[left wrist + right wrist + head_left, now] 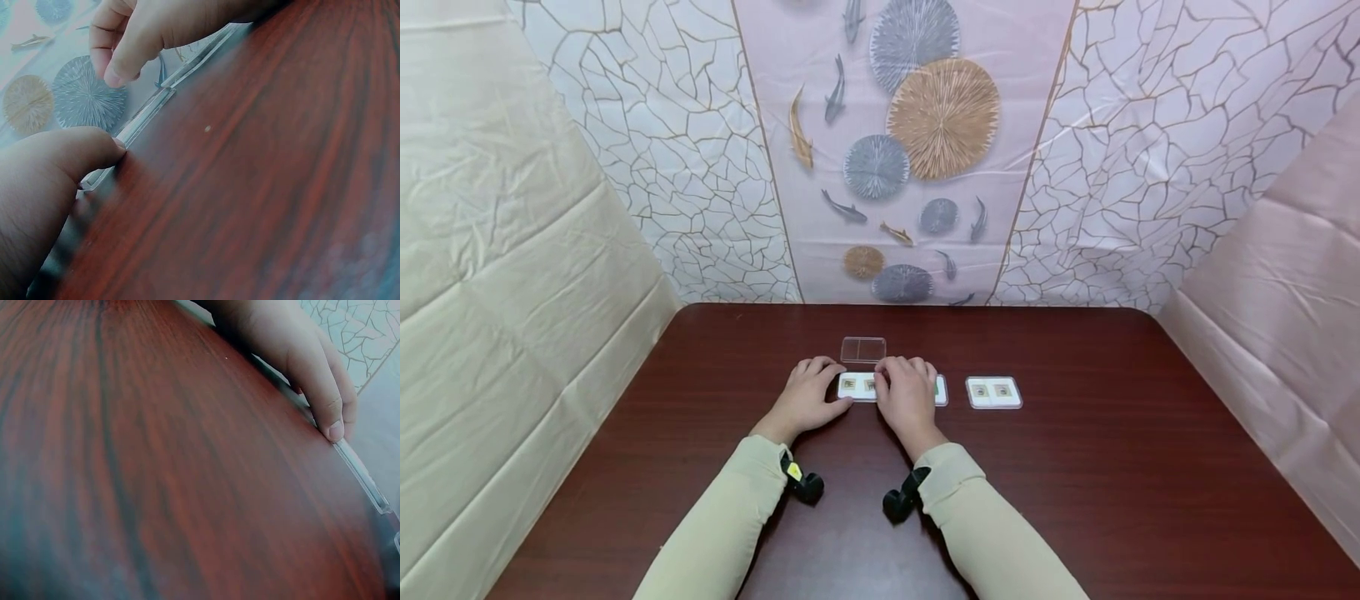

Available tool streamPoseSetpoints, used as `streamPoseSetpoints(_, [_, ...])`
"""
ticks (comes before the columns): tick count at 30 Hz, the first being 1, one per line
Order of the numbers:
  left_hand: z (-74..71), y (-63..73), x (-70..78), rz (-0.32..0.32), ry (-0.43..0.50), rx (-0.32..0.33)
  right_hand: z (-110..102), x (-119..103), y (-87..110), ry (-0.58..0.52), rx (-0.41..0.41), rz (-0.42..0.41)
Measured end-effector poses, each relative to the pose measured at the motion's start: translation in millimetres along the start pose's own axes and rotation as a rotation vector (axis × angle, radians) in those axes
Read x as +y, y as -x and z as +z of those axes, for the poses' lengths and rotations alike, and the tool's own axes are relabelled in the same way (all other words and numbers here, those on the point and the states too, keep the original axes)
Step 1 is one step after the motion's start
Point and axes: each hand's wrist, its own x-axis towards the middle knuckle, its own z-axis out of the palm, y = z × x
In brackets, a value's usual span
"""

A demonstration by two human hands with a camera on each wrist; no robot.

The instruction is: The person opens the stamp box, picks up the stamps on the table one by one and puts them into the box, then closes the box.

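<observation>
A flat white case (858, 386) holding small square pictures lies on the table. My left hand (805, 393) grips its left end, thumb on the near edge; the left wrist view shows the thumb (103, 150) against that edge. Above the case's right part is my right hand (907, 400), its fingers bent and the thumb close to the fingertips. Whether something small sits between those tips is hidden. A second white case (941, 390) with a green spot shows from behind the right hand. In the right wrist view, only the left hand (312, 375) appears, touching the case edge (362, 478).
A clear, shallow plastic lid or box (863, 349) lies just beyond the white case. Farther right is another white case (994, 392) with two small square pictures. The dark red wooden table (1112, 467) meets patterned cloth walls (700, 167) at its back and sides.
</observation>
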Motion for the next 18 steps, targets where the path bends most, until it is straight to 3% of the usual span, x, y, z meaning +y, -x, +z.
streamPoseSetpoints(3, [-1.4, 0.3, -0.7, -0.015, -0.012, -0.01, 0.2, -2.9, -1.7, 0.001, -0.019, -0.051])
streamPoseSetpoints(10, [-4.1, 0.8, -1.1, -0.012, -0.021, -0.023, 7.0, -12.0, -4.9, 0.047, -0.148, -0.169])
streamPoseSetpoints(14, [-4.4, 0.4, -1.1, -0.004, -0.024, -0.04, 12.9, -13.7, -5.3, 0.098, -0.202, -0.171])
streamPoseSetpoints(18, [-4.1, 0.2, -1.1, -0.011, -0.026, -0.052, 15.1, -14.2, -6.0, 0.112, -0.2, -0.128])
